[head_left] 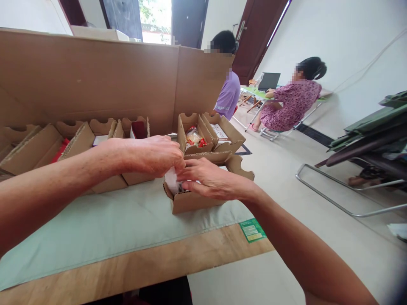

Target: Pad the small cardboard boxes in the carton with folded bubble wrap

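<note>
Over the near cardboard box (pixel 199 203), my left hand (pixel 162 154) is closed, its fingertips pinching a crumpled white piece (pixel 171 181) that looks like thin plastic or paper. My right hand (pixel 210 180) reaches in from the other side, its fingers bent onto the same white piece and touching my left fingertips. Below its thumb, inside the box, something small and dark shows in part; my hand hides the rest of the contents. Just behind stand two open boxes: one has a red and clear food packet (pixel 194 137), the other a white printed carton (pixel 219 132).
Several open cardboard bins (pixel 44 148) line the left, some with red or white items. A tall cardboard panel (pixel 95 80) rises behind them. Pale green cloth (pixel 111 228) covers the wooden table (pixel 152 271). Two people sit beyond, one by a laptop (pixel 269 81). A metal-framed chair (pixel 349 209) stands right.
</note>
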The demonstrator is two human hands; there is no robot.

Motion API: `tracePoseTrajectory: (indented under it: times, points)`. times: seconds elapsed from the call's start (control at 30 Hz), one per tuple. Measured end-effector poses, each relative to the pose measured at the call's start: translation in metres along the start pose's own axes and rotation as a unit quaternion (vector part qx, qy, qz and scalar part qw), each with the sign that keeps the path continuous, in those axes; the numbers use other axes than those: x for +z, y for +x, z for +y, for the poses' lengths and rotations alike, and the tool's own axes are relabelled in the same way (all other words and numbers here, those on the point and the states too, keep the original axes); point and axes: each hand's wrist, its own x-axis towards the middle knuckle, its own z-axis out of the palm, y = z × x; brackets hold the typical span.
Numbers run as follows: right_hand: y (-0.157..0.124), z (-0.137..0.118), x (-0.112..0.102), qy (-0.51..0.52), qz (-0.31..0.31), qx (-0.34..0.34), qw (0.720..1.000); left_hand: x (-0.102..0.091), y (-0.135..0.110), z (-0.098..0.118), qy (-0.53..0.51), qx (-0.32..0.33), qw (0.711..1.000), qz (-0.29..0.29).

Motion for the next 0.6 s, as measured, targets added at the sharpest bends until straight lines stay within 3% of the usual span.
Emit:
tracePoseTrajectory:
  times: [0.1,0.37,0.43,0.6]
  points:
    - [0.009,0.003,0.0,-0.002,-0.07,-0.016,0.997,0.002,0.001,0.003,0.005,0.0,1.0,0.008]
    - [0.002,0.006,0.007,0.033,-0.072,-0.035,0.996,0.015,-0.001,0.005,0.015,0.007,0.999,0.042]
    - [-0.001,0.003,0.005,0.032,-0.03,-0.026,0.999,0.025,0.001,0.005,0.033,0.011,0.998,0.06]
    - [-0.032,-0.008,-0.005,0.049,0.161,0.078,0.983,0.048,0.005,0.011,0.05,-0.004,0.994,0.101]
